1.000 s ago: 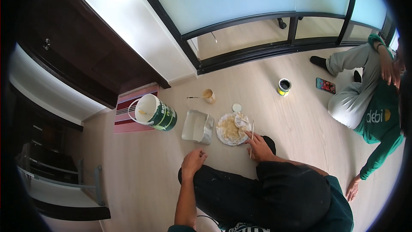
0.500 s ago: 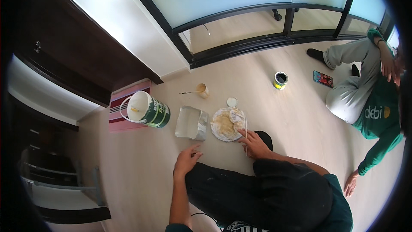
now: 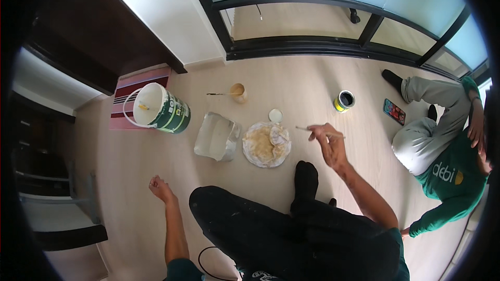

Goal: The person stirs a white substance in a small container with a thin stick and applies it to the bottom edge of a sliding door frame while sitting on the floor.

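Thin stick (image 3: 304,128) is in the R hand (image 3: 327,139), grip pinching it btwn thumb & fingers, just R of the round whitish dish (image 3: 250,157) w/ tan smears, not touching it. L hand (image 3: 161,188) is well apart, low over the floor (image 3: 140,161), fingers curled; can't tell if anything's in it. Small pale disc (image 3: 275,115) sits just beyond the dish; silvery rect. tray (image 3: 229,148) just L of it. Farther out: tan cup (image 3: 238,92) w/ thin brush (image 3: 217,93) at its mouth, green/white bucket (image 3: 176,114) by the striped mat (image 3: 119,120), open yellow tin (image 3: 340,105) w/ dark contents, phone (image 3: 394,112) nr seated co-worker (image 3: 442,177).
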A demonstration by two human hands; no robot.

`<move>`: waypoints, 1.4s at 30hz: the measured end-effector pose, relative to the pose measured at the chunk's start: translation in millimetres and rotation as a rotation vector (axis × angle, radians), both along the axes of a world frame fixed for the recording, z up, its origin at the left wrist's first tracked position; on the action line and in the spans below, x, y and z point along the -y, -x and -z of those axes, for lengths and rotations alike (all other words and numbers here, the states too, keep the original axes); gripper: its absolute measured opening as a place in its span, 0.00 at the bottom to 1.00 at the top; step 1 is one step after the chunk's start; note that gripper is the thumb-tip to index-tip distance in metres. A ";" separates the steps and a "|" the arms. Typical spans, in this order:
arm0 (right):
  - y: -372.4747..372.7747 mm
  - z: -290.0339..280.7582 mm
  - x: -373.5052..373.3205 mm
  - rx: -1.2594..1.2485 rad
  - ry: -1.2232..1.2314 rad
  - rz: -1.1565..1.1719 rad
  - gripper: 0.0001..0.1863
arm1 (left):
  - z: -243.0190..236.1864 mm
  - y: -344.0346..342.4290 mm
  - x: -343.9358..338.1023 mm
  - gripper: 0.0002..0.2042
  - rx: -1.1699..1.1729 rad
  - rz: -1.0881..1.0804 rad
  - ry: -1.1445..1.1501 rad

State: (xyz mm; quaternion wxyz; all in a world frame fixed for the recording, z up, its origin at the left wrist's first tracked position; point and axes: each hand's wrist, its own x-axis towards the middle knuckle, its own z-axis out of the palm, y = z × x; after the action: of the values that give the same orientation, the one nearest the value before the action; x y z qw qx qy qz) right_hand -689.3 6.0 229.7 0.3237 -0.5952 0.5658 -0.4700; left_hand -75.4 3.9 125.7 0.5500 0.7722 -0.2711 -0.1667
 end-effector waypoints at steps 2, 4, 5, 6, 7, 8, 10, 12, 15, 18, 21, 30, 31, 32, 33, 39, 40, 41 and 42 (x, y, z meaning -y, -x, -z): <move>16.6 0.9 11.5 0.094 -0.108 0.052 0.16 | -31.1 102.0 -24.5 0.13 0.071 0.187 0.009; 32.5 8.0 25.1 0.197 -0.134 0.086 0.15 | -85.6 220.7 -46.3 0.09 0.165 0.592 -0.140; 30.2 11.5 34.3 0.266 -0.148 0.090 0.15 | -98.8 249.3 -50.4 0.10 0.359 0.912 -0.168; 27.5 15.4 43.0 0.327 -0.166 0.094 0.15 | -99.8 285.5 -36.2 0.11 0.516 1.103 0.016; 25.4 19.3 51.4 0.386 -0.185 0.101 0.15 | -98.1 316.1 -19.1 0.15 0.419 1.127 -0.130; 27.2 16.1 58.0 0.399 -0.192 0.138 0.14 | -85.3 349.8 5.9 0.21 0.273 1.056 -0.117; 28.4 24.7 72.8 0.510 -0.285 0.152 0.11 | -50.6 385.7 61.1 0.37 0.272 0.961 -0.103; 32.4 33.5 82.1 0.575 -0.351 0.167 0.09 | -28.4 409.4 101.9 0.48 0.414 0.970 -0.134; 31.0 42.7 93.4 0.602 -0.384 0.155 0.07 | -14.9 424.1 125.2 0.54 0.429 1.009 -0.226; 37.1 49.3 104.4 0.546 -0.366 0.098 0.04 | -4.3 420.7 125.0 0.56 0.382 1.014 -0.261; 43.0 53.4 122.7 0.517 -0.317 0.087 0.04 | 1.3 401.8 108.4 0.55 0.381 1.051 -0.243; 0.5 39.2 199.7 0.403 -0.321 -0.007 0.05 | -11.5 383.4 110.8 0.46 0.156 1.088 -0.382; -4.0 40.2 201.1 0.406 -0.311 -0.020 0.06 | -11.0 382.3 111.6 0.44 0.148 1.097 -0.418; -4.9 39.8 202.7 0.408 -0.292 -0.027 0.06 | -10.1 382.5 114.9 0.41 0.143 1.114 -0.446; -2.8 42.7 202.5 0.412 -0.317 -0.032 0.06 | -8.2 381.9 116.0 0.38 0.163 1.129 -0.442; 14.5 78.7 189.7 0.528 -0.435 0.021 0.06 | -2.4 376.9 124.2 0.26 0.226 1.250 -0.520; 21.4 85.9 188.0 0.531 -0.451 0.028 0.04 | -0.1 378.9 126.0 0.26 0.247 1.263 -0.522; 23.9 88.4 188.2 0.561 -0.454 0.041 0.03 | 1.7 379.7 127.0 0.25 0.269 1.277 -0.528; 25.4 90.6 188.7 0.591 -0.456 0.052 0.03 | 2.5 379.9 126.9 0.25 0.287 1.280 -0.519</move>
State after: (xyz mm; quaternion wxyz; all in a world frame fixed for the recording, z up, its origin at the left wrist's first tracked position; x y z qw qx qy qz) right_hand -714.7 -182.6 139.1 0.5853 -0.3319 0.5531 -0.4913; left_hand -455.3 -123.0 123.2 0.1007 0.5815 -0.6935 -0.4133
